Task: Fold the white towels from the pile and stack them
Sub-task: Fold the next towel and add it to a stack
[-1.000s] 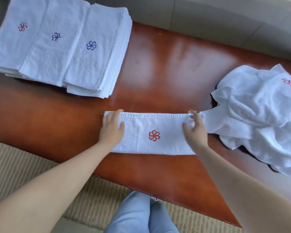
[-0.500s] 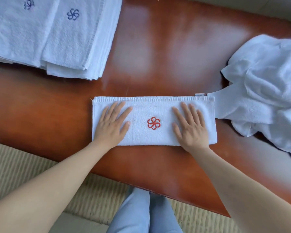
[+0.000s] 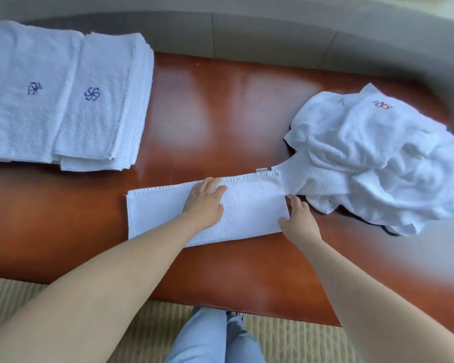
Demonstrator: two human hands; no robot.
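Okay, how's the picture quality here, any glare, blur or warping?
Head view: soft glare patches on the polished table; edges smear, blurring the towel pile at right; wide-angle bending curves the far wall line. The centre is sharper: left hand, right hand and half-folded towel read clearly.

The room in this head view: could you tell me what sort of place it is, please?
Probably a hotel or laundry workroom: monogrammed folded towels stacked on a polished wooden table, with an unfolded pile waiting.
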